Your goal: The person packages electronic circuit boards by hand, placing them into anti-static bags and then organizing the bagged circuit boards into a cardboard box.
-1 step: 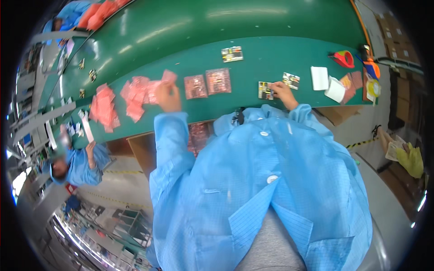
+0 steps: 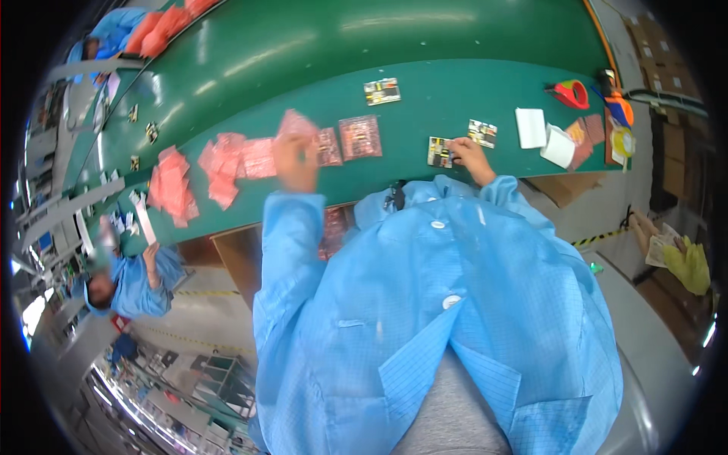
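My left hand, blurred by motion, pinches a pink bubble bag above the green bench. Its fingers partly cover a bagged circuit board lying behind. Another board in a pink bubble bag rests just right of that one. At the bench's near side, my right hand grips the right edge of a bare circuit board with white, black and yellow parts. A second bare board lies right behind those fingers. Farther back sits a third bare board.
Pink bubble bags lie in loose piles on the left. White pads, a red tape roll and a yellow tape roll are at the right. A co-worker in blue sits at the far left.
My left hand has moved right with the pink bubble bag, away from the loose bags and toward the bagged boards. My right hand stays at the bare circuit board.
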`<move>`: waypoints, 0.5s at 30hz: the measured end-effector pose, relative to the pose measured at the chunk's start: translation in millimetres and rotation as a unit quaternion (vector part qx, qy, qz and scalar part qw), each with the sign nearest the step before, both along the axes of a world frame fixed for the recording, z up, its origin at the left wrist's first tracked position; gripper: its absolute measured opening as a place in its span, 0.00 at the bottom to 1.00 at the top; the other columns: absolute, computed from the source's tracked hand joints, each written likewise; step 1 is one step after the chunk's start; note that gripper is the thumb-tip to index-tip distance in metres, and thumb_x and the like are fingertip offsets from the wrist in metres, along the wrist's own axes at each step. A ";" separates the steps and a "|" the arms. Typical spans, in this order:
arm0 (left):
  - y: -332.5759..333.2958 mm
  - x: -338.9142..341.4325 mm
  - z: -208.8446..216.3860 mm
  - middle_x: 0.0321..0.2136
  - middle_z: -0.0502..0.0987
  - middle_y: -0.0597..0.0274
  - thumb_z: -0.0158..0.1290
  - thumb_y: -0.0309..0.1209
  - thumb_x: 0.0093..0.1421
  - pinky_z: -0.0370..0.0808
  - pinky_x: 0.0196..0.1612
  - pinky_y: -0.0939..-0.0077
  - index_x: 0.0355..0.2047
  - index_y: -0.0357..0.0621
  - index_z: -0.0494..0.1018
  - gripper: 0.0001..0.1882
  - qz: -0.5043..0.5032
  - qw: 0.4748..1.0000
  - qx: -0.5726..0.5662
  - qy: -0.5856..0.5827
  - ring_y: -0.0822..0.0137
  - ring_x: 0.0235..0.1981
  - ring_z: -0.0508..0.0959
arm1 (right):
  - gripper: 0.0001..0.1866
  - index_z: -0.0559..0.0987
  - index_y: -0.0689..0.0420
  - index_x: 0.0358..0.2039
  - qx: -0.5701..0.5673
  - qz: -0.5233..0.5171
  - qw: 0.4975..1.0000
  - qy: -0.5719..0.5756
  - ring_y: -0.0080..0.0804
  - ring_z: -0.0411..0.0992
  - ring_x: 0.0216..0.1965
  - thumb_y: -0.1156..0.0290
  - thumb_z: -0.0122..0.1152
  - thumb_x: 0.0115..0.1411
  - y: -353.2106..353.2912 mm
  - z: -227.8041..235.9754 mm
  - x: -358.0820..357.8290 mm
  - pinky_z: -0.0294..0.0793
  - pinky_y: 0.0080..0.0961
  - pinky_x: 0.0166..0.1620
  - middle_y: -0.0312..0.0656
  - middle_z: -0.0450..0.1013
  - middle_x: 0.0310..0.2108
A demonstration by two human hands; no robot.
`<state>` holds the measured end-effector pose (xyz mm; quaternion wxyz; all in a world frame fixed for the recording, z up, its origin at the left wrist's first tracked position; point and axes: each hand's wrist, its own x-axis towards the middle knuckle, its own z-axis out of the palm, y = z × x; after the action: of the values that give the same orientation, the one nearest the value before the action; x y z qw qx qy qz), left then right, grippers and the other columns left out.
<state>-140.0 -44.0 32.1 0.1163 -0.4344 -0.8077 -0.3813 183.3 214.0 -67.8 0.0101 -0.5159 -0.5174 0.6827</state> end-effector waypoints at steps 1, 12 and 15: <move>25.3 35.3 8.8 0.32 0.79 0.55 0.60 0.28 0.49 0.74 0.40 0.58 0.28 0.44 0.77 0.05 -0.048 0.998 -0.010 -0.026 0.54 0.35 0.78 | 0.18 0.77 0.57 0.43 -0.007 -0.019 1.000 0.007 0.21 0.72 0.32 0.57 0.63 0.60 -6.8 9.5 -0.3 0.72 0.20 0.35 0.35 0.75 0.36; 109.0 185.3 -96.5 0.32 0.75 0.59 0.60 0.31 0.50 0.72 0.42 0.60 0.31 0.46 0.75 0.08 -0.248 0.942 -0.198 -0.108 0.55 0.38 0.76 | 0.18 0.69 0.61 0.48 -0.133 -0.089 0.983 0.085 0.30 0.78 0.41 0.71 0.62 0.60 -7.5 19.7 88.2 0.79 0.22 0.43 0.45 0.76 0.40; 123.0 190.1 -107.3 0.29 0.76 0.58 0.61 0.33 0.49 0.74 0.39 0.60 0.30 0.46 0.75 0.09 -0.195 0.952 -0.186 -0.144 0.55 0.34 0.77 | 0.17 0.66 0.61 0.47 -0.152 -0.093 0.979 0.100 0.32 0.77 0.42 0.75 0.62 0.60 5.5 17.3 108.2 0.80 0.22 0.43 0.48 0.75 0.42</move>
<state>50.1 79.0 -75.1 -0.1605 -0.5383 -0.7718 -0.2979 291.5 219.4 -50.5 0.0462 -0.4867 -0.3539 0.7974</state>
